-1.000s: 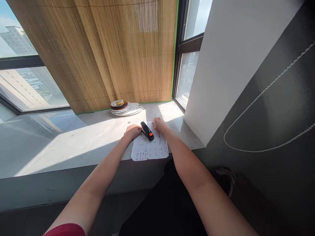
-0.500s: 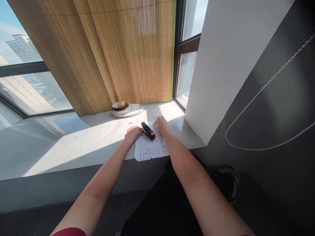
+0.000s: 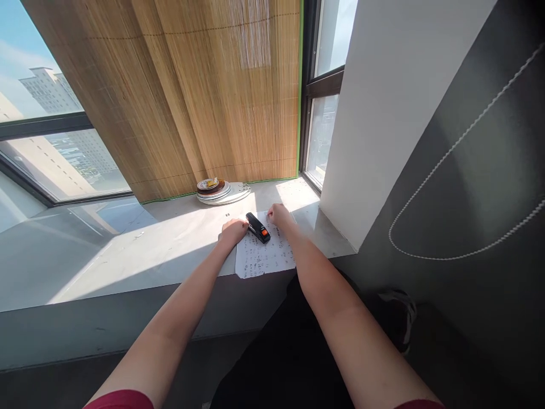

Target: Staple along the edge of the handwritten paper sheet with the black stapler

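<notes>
A white sheet of paper (image 3: 272, 258) with rows of dark writing lies on the grey window sill (image 3: 170, 250), its near side at the sill's front edge. On the sheet rests a black stapler (image 3: 258, 228) with an orange patch on its near end. My left hand (image 3: 234, 229) is closed at the paper's left side, its fingers next to the stapler; what they hold, if anything, is hidden. My right hand (image 3: 280, 214) is closed at the paper's upper right, right of the stapler and apart from it. Its fingertips are too small to show what is between them.
Stacked plates (image 3: 215, 193) stand at the back of the sill, below a bamboo blind (image 3: 204, 102). A white wall pillar (image 3: 374, 125) rises on the right. A beaded cord (image 3: 426, 190) hangs in a loop before the dark wall at the far right.
The view has shifted slightly. Both hands, the stapler and the paper keep nearly the same places relative to one another.
</notes>
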Available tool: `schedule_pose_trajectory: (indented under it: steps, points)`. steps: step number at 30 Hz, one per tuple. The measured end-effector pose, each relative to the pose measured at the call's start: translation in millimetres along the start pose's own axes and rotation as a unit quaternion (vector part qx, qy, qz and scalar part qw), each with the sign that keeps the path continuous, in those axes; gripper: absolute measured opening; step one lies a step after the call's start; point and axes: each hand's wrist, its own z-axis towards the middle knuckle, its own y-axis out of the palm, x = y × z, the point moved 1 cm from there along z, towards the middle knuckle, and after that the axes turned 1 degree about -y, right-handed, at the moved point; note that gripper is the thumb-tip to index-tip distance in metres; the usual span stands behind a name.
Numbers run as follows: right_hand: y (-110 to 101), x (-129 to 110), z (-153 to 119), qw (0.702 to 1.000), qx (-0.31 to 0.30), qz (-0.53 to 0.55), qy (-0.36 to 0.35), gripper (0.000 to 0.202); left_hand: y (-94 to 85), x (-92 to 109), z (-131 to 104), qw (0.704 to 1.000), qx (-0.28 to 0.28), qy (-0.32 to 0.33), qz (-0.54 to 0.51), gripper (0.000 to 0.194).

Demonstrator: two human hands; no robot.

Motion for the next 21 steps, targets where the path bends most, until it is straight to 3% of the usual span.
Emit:
schedule_pose_trajectory:
  steps: [6, 9, 13, 16, 21]
  points:
    - [-9, 23, -2, 0.988, 0.068, 0.057, 0.127, 0.037, -3.3, 1, 1, 1.000, -0.007, -0.004, 0.002, 0.055]
    - [-15, 22, -5, 0.982, 0.075, 0.095, 0.142, 0.022, -4.3, 1, 2, 1.000, -0.012, -0.010, 0.000, 0.055]
    - [-17, -3, -17, 0.985, -0.006, 0.174, -0.004, 0.044, -4.9, 0, 2, 1.000, -0.012, -0.008, -0.007, 0.052]
    - [-13, -27, -29, 0.972, -0.069, 0.193, -0.115, 0.041, -5.1, -2, 1, 1.000, -0.012, -0.009, -0.017, 0.050]
    - [-6, -47, -40, 0.990, -0.031, 0.075, -0.116, 0.033, -4.5, -7, 2, 0.999, -0.001, -0.019, -0.047, 0.048]
